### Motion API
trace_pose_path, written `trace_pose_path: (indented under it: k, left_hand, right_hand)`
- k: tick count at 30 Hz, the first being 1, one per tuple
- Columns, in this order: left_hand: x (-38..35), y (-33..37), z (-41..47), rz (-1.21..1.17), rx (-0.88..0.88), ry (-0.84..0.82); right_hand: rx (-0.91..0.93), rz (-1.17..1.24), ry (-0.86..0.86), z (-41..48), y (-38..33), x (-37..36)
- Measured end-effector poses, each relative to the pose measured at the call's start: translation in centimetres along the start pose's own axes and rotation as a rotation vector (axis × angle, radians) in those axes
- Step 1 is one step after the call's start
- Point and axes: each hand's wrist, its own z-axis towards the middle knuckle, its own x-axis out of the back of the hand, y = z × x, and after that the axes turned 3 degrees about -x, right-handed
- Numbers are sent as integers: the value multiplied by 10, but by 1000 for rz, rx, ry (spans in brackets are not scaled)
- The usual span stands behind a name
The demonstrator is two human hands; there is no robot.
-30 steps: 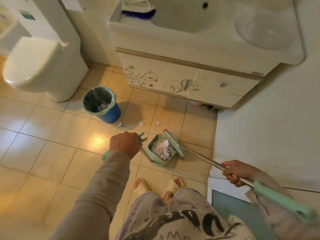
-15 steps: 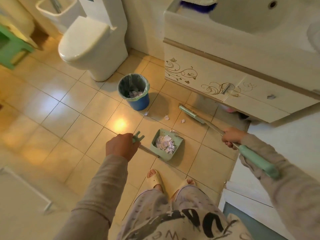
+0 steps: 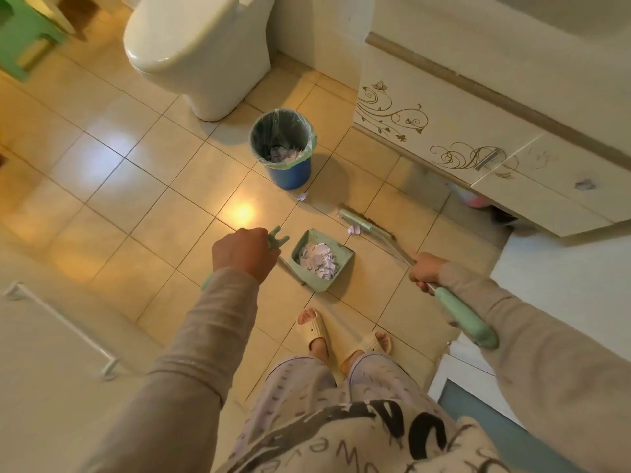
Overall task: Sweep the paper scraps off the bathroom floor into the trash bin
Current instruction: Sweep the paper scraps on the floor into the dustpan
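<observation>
My left hand [image 3: 244,252] grips the green handle of a green dustpan [image 3: 341,259] that sits on the tiled floor and holds a pile of pale paper scraps [image 3: 319,261]. My right hand [image 3: 425,269] grips the metal shaft of a green broom, whose head [image 3: 362,224] lies on the floor just beyond the dustpan. One scrap [image 3: 353,230] lies against the broom head, another [image 3: 303,197] near the foot of the blue trash bin [image 3: 290,174]. The bin has a plastic liner and holds scraps.
A white toilet [image 3: 194,52] stands behind the bin at the left. A cream vanity cabinet [image 3: 478,131] with gold scrollwork fills the right. A green stool [image 3: 20,39] is at far left. My slippered feet [image 3: 338,332] stand just behind the dustpan. A white wall is at right.
The broom head has swung out from beside the dustpan to the floor beyond it, near the loose scraps. The view has shifted left. The dustpan stays in place.
</observation>
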Motion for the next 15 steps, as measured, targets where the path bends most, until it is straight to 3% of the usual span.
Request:
trace_pose_path:
  k: [3, 8, 15]
  left_hand:
    - [2, -3, 8, 10, -22, -7]
    - [5, -7, 14, 11, -56, -18]
    - [5, -20, 13, -9, -44, -34]
  right_hand:
    - [12, -8, -72, -12, 18, -15]
    - [-20, 190, -175, -33, 34, -3]
    - [12, 176, -133, -54, 29, 11]
